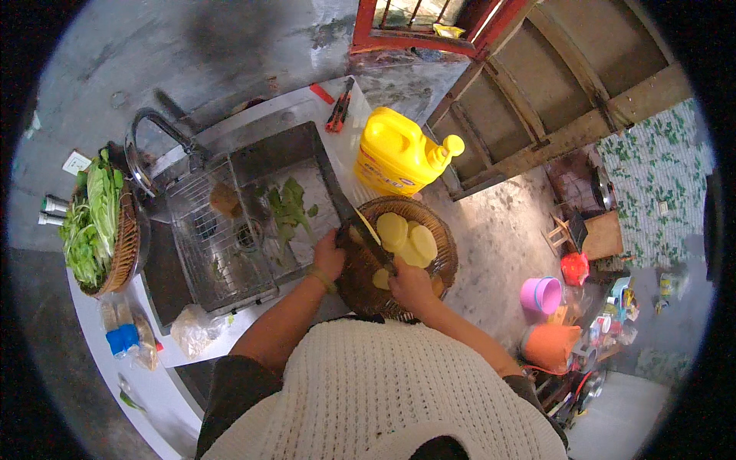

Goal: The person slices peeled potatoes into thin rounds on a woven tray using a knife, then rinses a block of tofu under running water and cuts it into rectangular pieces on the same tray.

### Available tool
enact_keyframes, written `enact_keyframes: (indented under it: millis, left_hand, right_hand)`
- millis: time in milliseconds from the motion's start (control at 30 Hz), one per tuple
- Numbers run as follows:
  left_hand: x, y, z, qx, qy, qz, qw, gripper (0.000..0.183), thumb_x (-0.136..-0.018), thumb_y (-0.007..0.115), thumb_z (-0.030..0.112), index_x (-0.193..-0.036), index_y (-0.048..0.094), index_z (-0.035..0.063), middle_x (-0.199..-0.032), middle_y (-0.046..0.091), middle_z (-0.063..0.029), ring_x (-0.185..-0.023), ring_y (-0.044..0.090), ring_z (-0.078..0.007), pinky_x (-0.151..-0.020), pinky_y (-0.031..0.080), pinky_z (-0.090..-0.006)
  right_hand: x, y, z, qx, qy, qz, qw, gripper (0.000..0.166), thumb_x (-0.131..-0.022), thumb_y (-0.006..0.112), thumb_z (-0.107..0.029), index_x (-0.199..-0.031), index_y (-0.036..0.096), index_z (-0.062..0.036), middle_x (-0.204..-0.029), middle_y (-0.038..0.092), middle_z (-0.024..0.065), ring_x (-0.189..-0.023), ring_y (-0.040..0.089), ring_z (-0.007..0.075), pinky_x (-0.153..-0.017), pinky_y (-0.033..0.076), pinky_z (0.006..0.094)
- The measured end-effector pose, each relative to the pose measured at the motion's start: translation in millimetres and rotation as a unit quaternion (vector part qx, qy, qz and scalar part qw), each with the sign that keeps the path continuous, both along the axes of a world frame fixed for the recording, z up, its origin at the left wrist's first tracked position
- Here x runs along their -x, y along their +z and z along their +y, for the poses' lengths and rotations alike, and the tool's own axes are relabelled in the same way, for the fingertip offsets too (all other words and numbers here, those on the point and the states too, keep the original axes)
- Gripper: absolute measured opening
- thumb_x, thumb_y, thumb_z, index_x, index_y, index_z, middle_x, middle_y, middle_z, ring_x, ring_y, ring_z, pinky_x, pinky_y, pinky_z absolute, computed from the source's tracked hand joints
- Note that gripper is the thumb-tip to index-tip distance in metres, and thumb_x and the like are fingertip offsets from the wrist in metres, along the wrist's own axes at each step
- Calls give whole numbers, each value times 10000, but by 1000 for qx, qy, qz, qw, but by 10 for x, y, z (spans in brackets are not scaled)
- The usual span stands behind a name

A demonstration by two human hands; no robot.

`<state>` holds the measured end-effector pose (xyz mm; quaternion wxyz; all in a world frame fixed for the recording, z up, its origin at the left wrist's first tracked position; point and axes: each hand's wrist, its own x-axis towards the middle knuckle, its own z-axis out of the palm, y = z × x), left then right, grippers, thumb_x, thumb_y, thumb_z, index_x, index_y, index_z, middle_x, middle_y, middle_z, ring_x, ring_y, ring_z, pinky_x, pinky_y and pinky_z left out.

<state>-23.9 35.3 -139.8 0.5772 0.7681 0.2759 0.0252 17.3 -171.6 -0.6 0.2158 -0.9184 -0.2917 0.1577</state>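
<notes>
My right hand grips the handle of a kitchen knife, whose dark blade points up and left over a round wicker basket. At the basket's left edge, my left hand is closed around a dark, partly hidden item that I cannot identify. A pale yellow slice stands along the blade's far side. Several thick, round, pale yellow slices of what looks like peeled potato lie in the basket. Just left of my left hand, green leaves lie in the steel sink.
A yellow plastic jug stands beyond the basket, near a red-and-black tool on the counter. At the left are a chrome faucet, a basket of leafy greens and plastic bags. A wire rack spans part of the sink.
</notes>
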Motion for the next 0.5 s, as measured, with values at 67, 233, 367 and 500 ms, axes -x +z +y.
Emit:
enact_keyframes:
  millis: [67,233,367,500]
  left_hand:
    - [-63,344,-31,-21,-46,14,999,496,-673,579,-57,-1164,529,-5,-1095,606,-123,-976,590,-280,-880,457,-374]
    - [-41,421,28,30,-53,-32,998,490,-678,573,-42,-1164,536,14,-1088,612,-127,-997,586,-260,-878,451,-353]
    - [10,347,110,87,-60,-35,994,508,-679,576,-5,-1184,529,25,-1077,620,-141,-998,594,-249,-865,452,-333]
    - [-13,501,67,79,-93,-25,992,536,-699,569,-17,-1229,501,27,-1092,615,-124,-993,586,-224,-869,447,-320]
  right_hand:
    - [-2,-9,-55,-12,-11,-1,1000,280,-721,624,-147,-961,509,-59,-677,601,205,-656,605,399,-575,481,499]
    - [-10,27,-72,-14,-22,8,1000,264,-730,626,-170,-943,514,-63,-688,605,199,-659,601,401,-589,483,498]
    - [-30,217,-77,-25,-39,12,999,238,-732,622,-164,-917,513,-60,-684,600,197,-662,598,405,-579,483,494]
    - [-46,314,-27,-71,-43,12,996,223,-728,617,-160,-894,512,-54,-681,595,202,-668,596,412,-587,482,496]
